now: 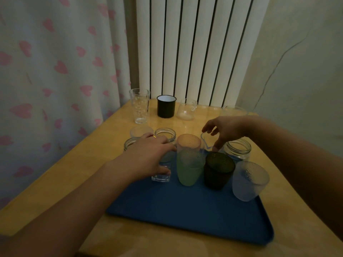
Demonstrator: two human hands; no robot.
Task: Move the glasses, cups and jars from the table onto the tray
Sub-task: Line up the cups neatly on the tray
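A white curtain (55, 71) printed with pink hearts hangs at the left, reaching down beside the table's far left corner. Behind the table stands a white radiator (194, 49) with tall vertical ribs and dark gaps between them. To the right is a pale wall (306, 52) with a thin dark crack (274, 69) running down it.

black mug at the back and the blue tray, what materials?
Black mug: likely enamelled metal, given its glossy dark outside, white inside and thin rolled rim.
Blue tray: probably moulded plastic, matte and evenly coloured, with a rounded raised lip. Dim light leaves both uncertain.
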